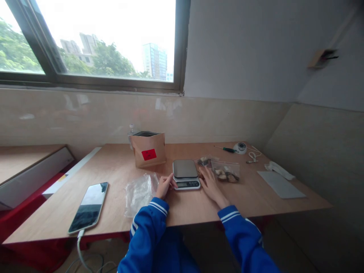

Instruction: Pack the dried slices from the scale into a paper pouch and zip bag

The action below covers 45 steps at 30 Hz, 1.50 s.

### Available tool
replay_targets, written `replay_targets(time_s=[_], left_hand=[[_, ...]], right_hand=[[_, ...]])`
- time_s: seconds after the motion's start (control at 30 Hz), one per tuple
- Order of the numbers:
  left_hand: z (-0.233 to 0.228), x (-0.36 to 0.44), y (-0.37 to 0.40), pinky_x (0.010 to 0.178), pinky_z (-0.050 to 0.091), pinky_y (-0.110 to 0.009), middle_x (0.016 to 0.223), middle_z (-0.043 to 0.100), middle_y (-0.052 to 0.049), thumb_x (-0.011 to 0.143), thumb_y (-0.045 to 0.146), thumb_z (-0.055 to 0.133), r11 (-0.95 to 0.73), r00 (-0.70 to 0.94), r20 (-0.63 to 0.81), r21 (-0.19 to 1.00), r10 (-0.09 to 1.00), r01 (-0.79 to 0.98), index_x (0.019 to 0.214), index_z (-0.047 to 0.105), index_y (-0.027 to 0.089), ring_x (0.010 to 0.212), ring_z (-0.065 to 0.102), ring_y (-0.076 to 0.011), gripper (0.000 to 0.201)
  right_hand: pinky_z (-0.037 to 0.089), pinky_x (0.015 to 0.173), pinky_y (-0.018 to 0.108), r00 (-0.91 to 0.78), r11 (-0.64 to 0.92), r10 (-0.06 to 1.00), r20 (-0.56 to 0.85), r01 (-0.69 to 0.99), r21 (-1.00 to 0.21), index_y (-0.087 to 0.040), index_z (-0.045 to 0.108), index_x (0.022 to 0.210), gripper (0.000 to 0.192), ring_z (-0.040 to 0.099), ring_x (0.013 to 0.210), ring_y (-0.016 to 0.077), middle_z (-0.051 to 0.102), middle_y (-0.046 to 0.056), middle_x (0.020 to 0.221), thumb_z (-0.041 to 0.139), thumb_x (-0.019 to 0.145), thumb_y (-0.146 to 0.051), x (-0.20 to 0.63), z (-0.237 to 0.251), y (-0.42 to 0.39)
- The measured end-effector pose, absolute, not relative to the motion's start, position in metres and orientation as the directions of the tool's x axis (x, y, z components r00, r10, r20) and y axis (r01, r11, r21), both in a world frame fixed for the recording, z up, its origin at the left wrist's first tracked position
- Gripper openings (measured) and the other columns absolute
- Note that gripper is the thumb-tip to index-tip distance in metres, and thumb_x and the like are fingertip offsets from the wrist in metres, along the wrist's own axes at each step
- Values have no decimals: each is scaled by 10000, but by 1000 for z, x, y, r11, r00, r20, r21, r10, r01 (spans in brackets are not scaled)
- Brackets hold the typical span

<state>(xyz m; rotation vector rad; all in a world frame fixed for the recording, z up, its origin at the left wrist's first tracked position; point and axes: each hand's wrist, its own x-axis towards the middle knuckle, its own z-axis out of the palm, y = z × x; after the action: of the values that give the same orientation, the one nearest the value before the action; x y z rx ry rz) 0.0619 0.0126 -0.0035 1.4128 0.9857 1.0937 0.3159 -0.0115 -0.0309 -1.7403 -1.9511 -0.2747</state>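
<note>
A small digital kitchen scale with a bare grey platform sits in the middle of the wooden table. My left hand touches the scale's front left corner with loosely curled fingers. My right hand lies flat on the table against the scale's right side, fingers spread. Just beyond my right hand lie two clear zip bags holding brown and pale pieces. A stack of empty clear bags lies by my left wrist. An open brown paper pouch with a red label stands behind the scale.
A phone on a charging cable lies at the front left. At the back right are a green screwdriver, a small round white device and a white cord. A grey sheet lies at the right. A plastic bottle stands behind the pouch.
</note>
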Motion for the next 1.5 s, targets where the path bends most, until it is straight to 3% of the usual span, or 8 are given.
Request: replay_targets(time_s=[0.13, 0.47, 0.63, 0.73, 0.9, 1.13, 1.37, 1.5], left_hand=[[-3, 62, 11, 430, 332, -215, 401, 554, -70, 792, 637, 428, -101, 217, 94, 995, 972, 25, 442, 650, 138, 381, 431, -94, 648], [-1, 63, 10, 425, 315, -224, 367, 498, -41, 799, 621, 427, -74, 195, 68, 997, 978, 22, 446, 645, 145, 368, 424, -92, 632], [-5, 63, 12, 432, 319, -229, 369, 504, -43, 787, 627, 445, -83, 189, 76, 996, 979, 26, 449, 646, 145, 370, 427, -97, 622], [-7, 63, 14, 428, 315, -227, 369, 504, -41, 791, 626, 442, -85, 193, 76, 996, 978, 35, 459, 653, 143, 372, 427, -96, 623], [-14, 62, 18, 416, 312, -217, 397, 532, -57, 809, 626, 406, -81, 199, 73, 996, 977, 33, 474, 659, 126, 379, 429, -92, 654], [-17, 63, 20, 420, 327, -213, 411, 543, -58, 812, 626, 393, -68, 187, 58, 996, 981, 50, 467, 639, 119, 388, 441, -94, 660], [-15, 63, 19, 420, 325, -216, 402, 536, -50, 820, 614, 387, -69, 188, 56, 996, 981, 64, 463, 638, 129, 380, 440, -95, 653], [-11, 62, 15, 435, 353, -229, 451, 558, -57, 845, 594, 358, -112, 138, 93, 985, 986, 132, 475, 628, 138, 427, 485, -114, 647]], right_hand=[[369, 993, 428, -67, 191, 874, 482, 958, -213, -211, 468, 1326, 446, 441, 1223, 236, 537, 100, 1277, 239, 947, -263, 304, -49, -10], [400, 694, 335, 62, 15, 858, 510, 989, -146, -234, 658, 907, 260, 509, 812, 233, 557, 93, 926, 427, 897, -354, 306, -36, -31], [434, 665, 294, 122, 164, 815, 567, 889, -427, -199, 633, 850, 293, 520, 712, 178, 477, 56, 859, 421, 901, -394, 301, -26, -13], [446, 711, 292, 120, 284, 791, 600, 797, -533, -191, 637, 854, 306, 531, 731, 175, 476, 43, 826, 441, 894, -423, 283, -8, 13], [406, 809, 355, -8, 279, 852, 524, 854, -440, -238, 692, 874, 284, 520, 874, 217, 565, 56, 868, 473, 887, -419, 246, 10, 51], [320, 974, 486, -77, 289, 806, 587, 917, -276, -326, 492, 1298, 394, 366, 1246, 296, 368, 88, 1413, 368, 932, -406, 243, -10, 40], [373, 971, 453, 112, 258, 692, 713, 884, -389, -199, 545, 1244, 417, 462, 1176, 260, 506, 138, 1250, 279, 939, -301, 297, -47, 18], [373, 995, 436, 65, 303, 704, 707, 873, -382, -188, 567, 1220, 399, 452, 1200, 247, 492, 132, 1295, 303, 934, -273, 300, -47, 11]])
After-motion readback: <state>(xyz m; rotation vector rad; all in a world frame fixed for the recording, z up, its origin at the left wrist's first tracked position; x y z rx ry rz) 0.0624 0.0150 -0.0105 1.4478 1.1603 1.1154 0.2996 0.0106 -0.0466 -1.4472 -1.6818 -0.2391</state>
